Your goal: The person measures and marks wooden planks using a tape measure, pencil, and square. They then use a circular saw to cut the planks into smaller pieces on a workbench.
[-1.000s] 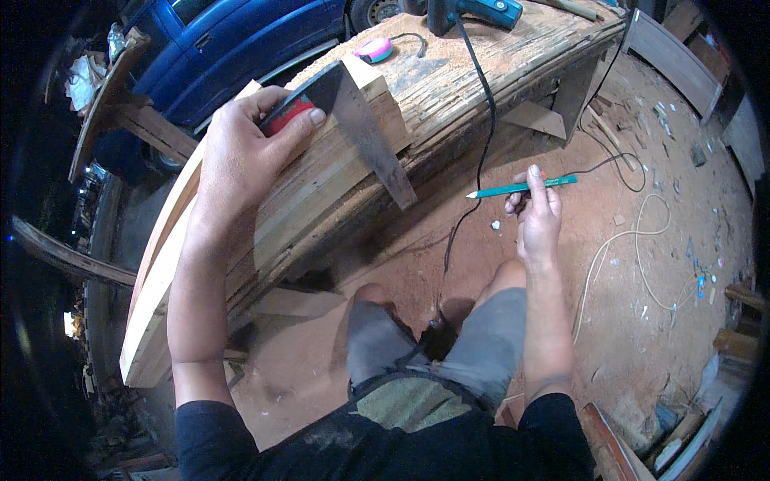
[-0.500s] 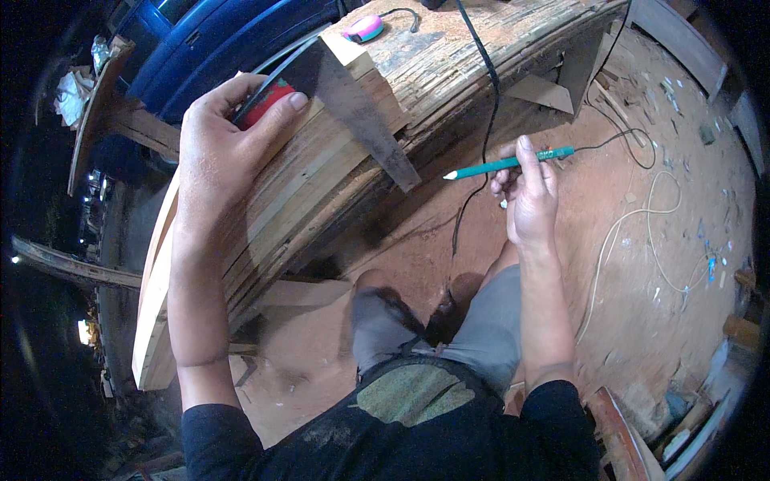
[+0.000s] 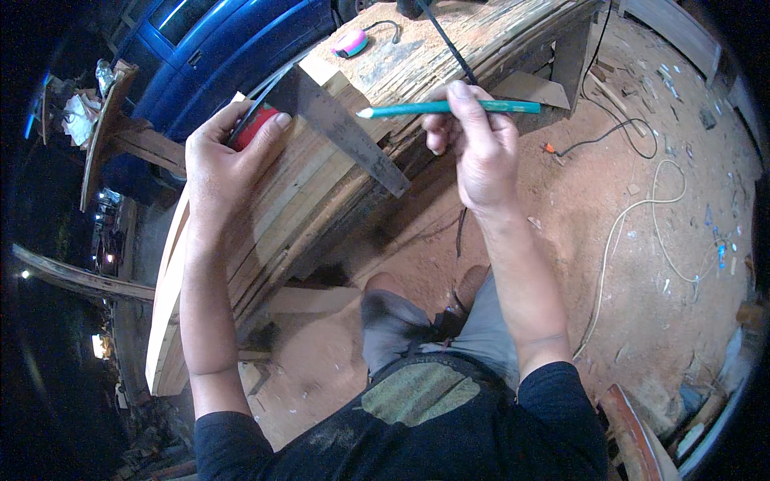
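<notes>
My left hand (image 3: pixel 224 160) grips the red stock (image 3: pixel 250 130) of a square at the upper left end of some stacked pale boards (image 3: pixel 269 232). The square's long, dark metal blade (image 3: pixel 353 144) lies across the boards toward the lower right, past their near edge. My right hand (image 3: pixel 477 156) holds a green pencil (image 3: pixel 513 106) roughly level, between thumb and fingers. Its pale tip points left and is above the boards, just right of the blade's upper part; whether it touches anything I cannot tell.
A sawdust-covered workbench (image 3: pixel 449 32) carries a pink tape measure (image 3: pixel 350 43) and a cord (image 3: pixel 445 44). A blue vehicle (image 3: pixel 200 64) stands behind. Loose cables (image 3: pixel 634 204), wood scraps and litter lie on the dirt floor (image 3: pixel 593 272) at right. A wooden post structure (image 3: pixel 108 136) is at left.
My right hand has risen and moved left with the pencil, bringing its tip close to the blade. My left hand stays on the square, with only slight shifts in view.
</notes>
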A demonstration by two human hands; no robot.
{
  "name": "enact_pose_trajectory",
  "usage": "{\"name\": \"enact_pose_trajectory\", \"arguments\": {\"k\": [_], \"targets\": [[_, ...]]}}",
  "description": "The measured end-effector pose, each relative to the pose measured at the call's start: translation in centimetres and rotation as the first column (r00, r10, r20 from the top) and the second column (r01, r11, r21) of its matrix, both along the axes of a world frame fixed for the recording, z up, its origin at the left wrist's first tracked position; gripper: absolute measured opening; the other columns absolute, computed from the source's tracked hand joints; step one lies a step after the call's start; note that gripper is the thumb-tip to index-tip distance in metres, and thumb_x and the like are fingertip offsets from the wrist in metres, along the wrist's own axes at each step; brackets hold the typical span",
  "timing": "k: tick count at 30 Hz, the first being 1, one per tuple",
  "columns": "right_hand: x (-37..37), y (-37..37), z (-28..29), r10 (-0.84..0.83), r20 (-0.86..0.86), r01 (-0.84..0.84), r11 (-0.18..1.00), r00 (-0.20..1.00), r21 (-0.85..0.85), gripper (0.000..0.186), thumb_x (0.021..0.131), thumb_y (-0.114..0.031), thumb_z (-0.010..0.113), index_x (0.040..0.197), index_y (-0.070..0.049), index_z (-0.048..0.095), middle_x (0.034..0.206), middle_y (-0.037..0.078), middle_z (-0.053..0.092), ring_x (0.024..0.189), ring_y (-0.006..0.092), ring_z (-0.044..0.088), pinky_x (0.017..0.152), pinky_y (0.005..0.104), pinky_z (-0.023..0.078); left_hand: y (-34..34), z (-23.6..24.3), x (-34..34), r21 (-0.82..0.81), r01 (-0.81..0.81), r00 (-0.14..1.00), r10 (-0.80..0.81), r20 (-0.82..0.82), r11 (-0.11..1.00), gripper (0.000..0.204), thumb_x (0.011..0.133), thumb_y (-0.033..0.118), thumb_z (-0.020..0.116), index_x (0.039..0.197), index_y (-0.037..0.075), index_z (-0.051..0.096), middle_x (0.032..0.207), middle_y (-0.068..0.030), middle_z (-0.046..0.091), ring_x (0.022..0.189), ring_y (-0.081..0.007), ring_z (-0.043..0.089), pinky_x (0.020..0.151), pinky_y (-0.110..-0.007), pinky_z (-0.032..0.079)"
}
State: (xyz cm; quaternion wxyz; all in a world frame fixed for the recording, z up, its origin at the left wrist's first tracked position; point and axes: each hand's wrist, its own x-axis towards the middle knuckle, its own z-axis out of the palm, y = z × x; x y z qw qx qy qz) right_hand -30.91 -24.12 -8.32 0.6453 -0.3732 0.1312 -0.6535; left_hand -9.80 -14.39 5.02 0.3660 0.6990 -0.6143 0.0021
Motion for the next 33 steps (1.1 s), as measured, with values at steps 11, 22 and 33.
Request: {"name": "enact_pose_trajectory", "arguments": {"k": [11, 22, 33], "targets": [[4.2, -0.4, -0.8, -0.207, -0.117, 0.126, 0.864, 0.971, -0.487, 0.022, 0.096, -0.014, 0.073, 0.112, 0.001, 0.074, 0.094, 0.008, 0.076, 0.082, 0.0115, 0.070, 0.076, 0.0270, 0.055, 0.0, -0.1, 0.1, -0.018, -0.008, 0.999, 0.009, 0.036, 1.000, 0.024, 0.089, 0.023, 0.082, 0.098, 0.002, 0.074, 0.080, 0.0011, 0.069, 0.072, -0.0058, 0.060, 0.068, -0.024, 0.048], [1.4, 1.4, -9.2, -0.217, -0.291, 0.090, 0.915, 0.932, -0.394, 0.017, 0.094, -0.007, 0.073, 0.110, 0.000, 0.075, 0.091, 0.010, 0.074, 0.082, 0.0145, 0.069, 0.075, 0.0282, 0.054, 0.0, -0.1, 0.4, -0.023, -0.013, 0.992, 0.016, 0.124, 1.000, 0.022, 0.090, 0.022, 0.080, 0.097, 0.002, 0.074, 0.080, 0.0023, 0.068, 0.073, -0.0050, 0.058, 0.069, -0.024, 0.048], [1.9, -0.1, -0.8, -0.536, -0.238, 0.216, 0.650, 0.810, -0.729, 0.012, 0.091, -0.012, 0.074, 0.096, -0.001, 0.073, 0.082, 0.016, 0.071, 0.072, 0.0311, 0.071, 0.066, 0.0367, 0.055, -0.3, 0.0, 0.7, -0.024, 0.003, 0.994, -0.001, 0.111, 1.000, 0.021, 0.089, 0.020, 0.081, 0.097, 0.002, 0.074, 0.079, 0.0026, 0.068, 0.072, -0.0040, 0.058, 0.067, -0.023, 0.048]]}}
